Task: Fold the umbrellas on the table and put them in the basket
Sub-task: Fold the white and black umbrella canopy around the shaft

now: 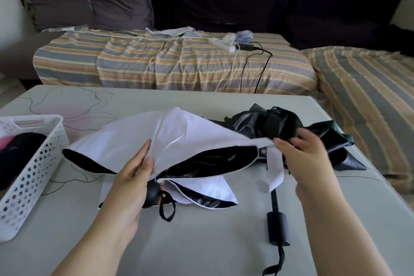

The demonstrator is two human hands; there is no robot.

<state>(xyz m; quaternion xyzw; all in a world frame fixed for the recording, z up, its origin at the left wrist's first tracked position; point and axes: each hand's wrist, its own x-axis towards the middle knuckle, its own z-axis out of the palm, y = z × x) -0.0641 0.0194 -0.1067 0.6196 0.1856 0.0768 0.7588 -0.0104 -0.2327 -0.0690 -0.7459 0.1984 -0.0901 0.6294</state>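
White umbrella [179, 136]: lies loose and unfolded at the middle of the worktop [201, 242], white outside and black lining showing in the gaps between its panels.
White umbrella's handle [152, 196]: a round black knob at the near end of the canopy, with a black wrist loop [167, 210] lying on the worktop just beside it.
Left hand [132, 177]: grips the white umbrella at its near end, thumb over the white cloth, fingers curled round the bunched fabric just above the knob.
Right hand [307, 154]: blurred; thumb and fingers pinch a fold of the white cloth at the canopy's right side, lifting it off the worktop.
Black umbrella [291, 132]: a crumpled glossy heap toward the right edge of the worktop, behind the right hand, touching the white umbrella's far side.
Black umbrella's handle [277, 228]: a dark cylinder on a thin shaft, lying toward the near right of the worktop, a strap trailing to the near edge.
Basket [33, 172]: white, perforated, at the left edge of the worktop, with dark and pink things inside; what they are I cannot tell.
Bed [179, 63]: beyond the far edge, under a striped cover, with a white power strip [221, 43] and cables on it.
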